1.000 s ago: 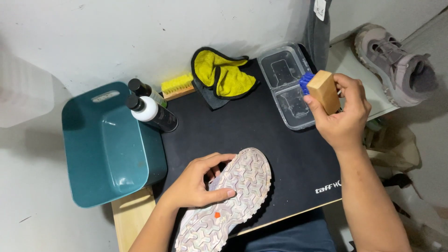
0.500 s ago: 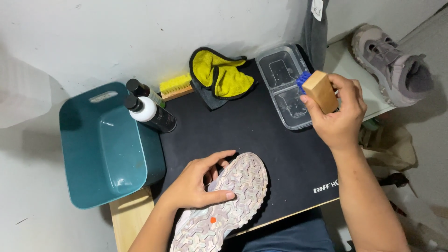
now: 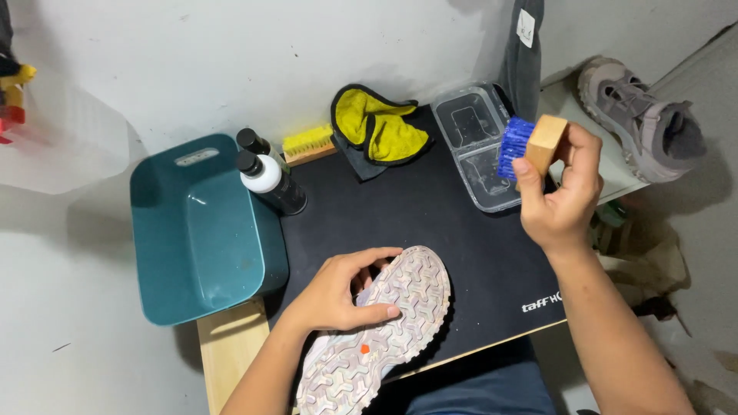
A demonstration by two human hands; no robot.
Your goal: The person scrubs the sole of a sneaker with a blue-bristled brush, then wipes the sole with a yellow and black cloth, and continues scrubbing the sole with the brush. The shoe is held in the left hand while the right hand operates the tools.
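The left hand (image 3: 342, 296) lies over the side of a pale sneaker (image 3: 380, 327) turned sole-up on the black mat (image 3: 430, 223), thumb across the patterned tread and fingers curled round the upper edge. That closed hold pins the shoe flat, so the sole faces upward and is exposed, probably to keep it from sliding.

The right hand (image 3: 561, 196) is raised up and to the right of the shoe, well apart from it, fingers clamped around a wooden-backed brush (image 3: 534, 146) with blue bristles. The bristles point left, away from the palm, and hang just above a clear plastic tray (image 3: 473, 138) at the mat's far edge. The tray looks to hold a little liquid, though that is hard to tell.

Beyond the left hand's grip, toward the wall, stand two dark bottles (image 3: 269, 177), one with a white neck, beside a teal basin (image 3: 200, 230) left of the mat. A second brush with yellow bristles (image 3: 307, 144) and a yellow-and-black cloth (image 3: 377, 127) lie behind them. To the right of the brush hand, a second grey shoe (image 3: 642, 123) rests upright on a white ledge.
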